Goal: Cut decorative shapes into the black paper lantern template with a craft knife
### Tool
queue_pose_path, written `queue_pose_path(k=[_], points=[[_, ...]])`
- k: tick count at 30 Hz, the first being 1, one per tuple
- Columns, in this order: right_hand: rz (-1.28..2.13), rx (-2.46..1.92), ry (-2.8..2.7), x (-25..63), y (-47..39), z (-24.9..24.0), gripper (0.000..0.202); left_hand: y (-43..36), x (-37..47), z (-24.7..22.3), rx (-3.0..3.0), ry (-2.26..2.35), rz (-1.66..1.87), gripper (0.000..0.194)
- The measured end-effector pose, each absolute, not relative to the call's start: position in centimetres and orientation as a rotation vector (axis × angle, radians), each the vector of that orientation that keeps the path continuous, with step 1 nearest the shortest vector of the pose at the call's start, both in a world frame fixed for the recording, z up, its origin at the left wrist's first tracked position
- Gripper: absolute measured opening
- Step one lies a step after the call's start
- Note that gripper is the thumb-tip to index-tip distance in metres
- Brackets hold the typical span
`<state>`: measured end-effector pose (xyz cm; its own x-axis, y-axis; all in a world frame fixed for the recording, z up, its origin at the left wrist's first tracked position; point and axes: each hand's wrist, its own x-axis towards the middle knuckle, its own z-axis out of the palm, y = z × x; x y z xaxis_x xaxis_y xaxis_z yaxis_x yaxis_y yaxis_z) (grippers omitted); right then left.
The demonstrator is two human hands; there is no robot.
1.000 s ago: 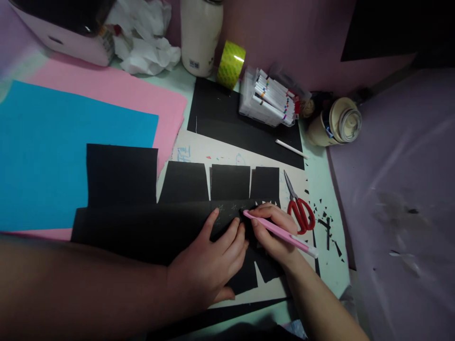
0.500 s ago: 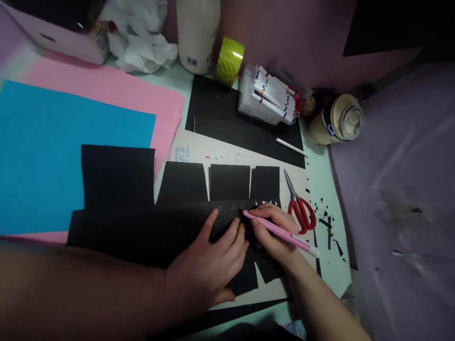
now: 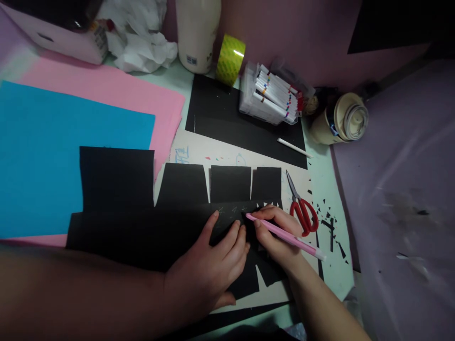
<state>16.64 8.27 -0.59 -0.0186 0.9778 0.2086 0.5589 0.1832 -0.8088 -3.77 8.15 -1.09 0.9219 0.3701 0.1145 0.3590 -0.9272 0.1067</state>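
Black paper with flaps cut along its far edge lies in front of me. My left hand rests flat on it, fingers stretched out. Between the fingers of my right hand is a pink pen, its dark tip touching the paper or just above it. Small pale star-like marks show on the black paper by the tip. Small triangular notches near my right fingers are partly hidden. Red-handled scissors lie just beyond my right hand.
Blue and pink sheets lie at left. Farther back stand a yellow tape roll, a box of white markers, a bottle and a lidded cup. A white stick and black scraps lie at right.
A small pale mark under the pen tip now shows more fully, with the tip slightly lower. My left hand stays in place on the paper. The whole view has shifted slightly.
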Motion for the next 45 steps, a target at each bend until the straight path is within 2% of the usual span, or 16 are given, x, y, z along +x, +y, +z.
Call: queue_pose_path(k=[24,45], points=[[0.623,-1.493,-1.646,16.89,8.26,-0.89,0.012,8.02,-3.66,-1.42,2.975,0.567,0.177,0.079],[0.728,-1.466,-1.675,16.82,8.15,-0.89,0.014,8.05,-3.72,-1.06,2.974,0.574,0.173,0.077]])
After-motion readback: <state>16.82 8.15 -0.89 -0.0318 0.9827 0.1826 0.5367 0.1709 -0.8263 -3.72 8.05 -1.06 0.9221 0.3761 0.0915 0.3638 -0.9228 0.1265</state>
